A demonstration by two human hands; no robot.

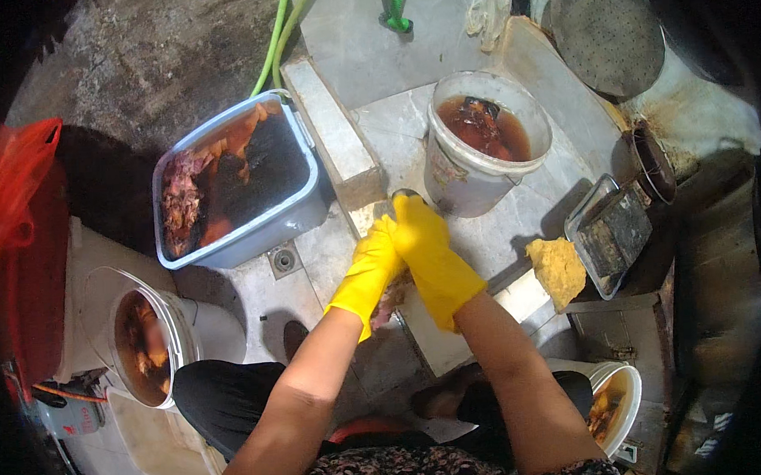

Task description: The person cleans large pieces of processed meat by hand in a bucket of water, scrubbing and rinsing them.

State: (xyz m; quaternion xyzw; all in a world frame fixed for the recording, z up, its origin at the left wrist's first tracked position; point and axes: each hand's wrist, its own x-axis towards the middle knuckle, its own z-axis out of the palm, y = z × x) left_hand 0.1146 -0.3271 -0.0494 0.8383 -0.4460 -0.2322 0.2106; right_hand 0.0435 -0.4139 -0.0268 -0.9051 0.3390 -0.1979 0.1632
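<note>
My left hand and my right hand, both in yellow rubber gloves, are pressed together over a pale stone block. My right hand is curled around a dark object, of which only the rounded end shows past the glove. The left hand's fingers are tucked against the right glove, so what they grip is hidden. Below the left wrist, a pinkish, meat-like piece shows between my forearms.
A blue-rimmed tub of reddish-brown liquid and soaked pieces stands left. White buckets with similar contents stand around me. Right lie a yellow sponge-like lump and a metal tray. A floor drain and green hose are leftward.
</note>
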